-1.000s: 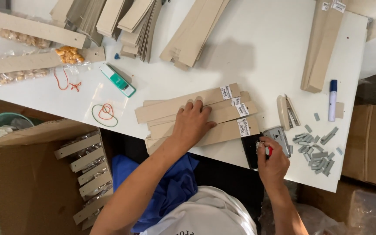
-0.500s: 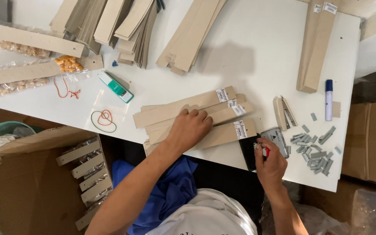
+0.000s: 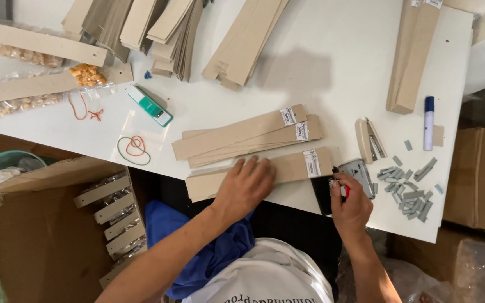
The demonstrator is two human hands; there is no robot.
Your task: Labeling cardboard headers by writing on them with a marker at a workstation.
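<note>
- left hand (image 3: 247, 188) lies flat, fingers together, pressing the cardboard strip (image 3: 287, 168) near the table's front edge
- strip's long axis runs left-right, labelled end toward the right hand (image 3: 350, 209), curled around a stapler (image 3: 357, 177) just beside it

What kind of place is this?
Probably a small packing workshop: a white table with stacked cardboard strips, loose staples, and a carton of bagged goods beside it.

Tan card strips (image 3: 287, 167); grey stapler (image 3: 357, 175); white table (image 3: 332, 67); blue-capped marker (image 3: 428, 122).
</note>
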